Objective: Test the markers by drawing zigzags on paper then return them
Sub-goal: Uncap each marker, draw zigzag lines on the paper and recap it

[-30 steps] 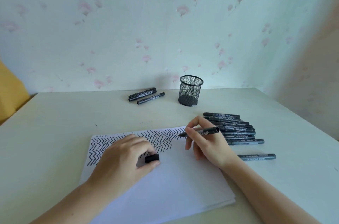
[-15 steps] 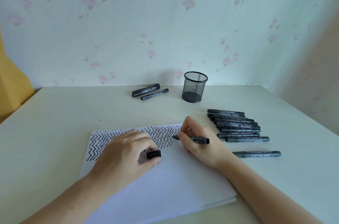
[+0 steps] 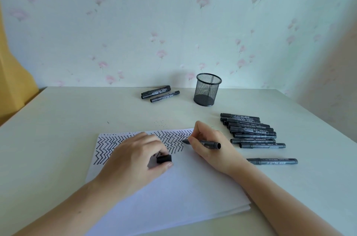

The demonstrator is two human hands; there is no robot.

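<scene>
On the paper [image 3: 173,187], toward its left, the left hand [image 3: 135,158] pinches a black cap [image 3: 164,158] and rests on the sheet; if it lifts, the paper could slide and smear the zigzags [image 3: 173,139]; further right, the right hand [image 3: 210,144] grips the marker [image 3: 204,142], tip at the zigzags' edge; spare markers [image 3: 251,131] lie beyond.

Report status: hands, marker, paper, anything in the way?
Right hand grips uncapped black marker, tip at zigzag rows on white paper. Left hand pinches black cap, rests on paper. Nothing in the way.
</scene>
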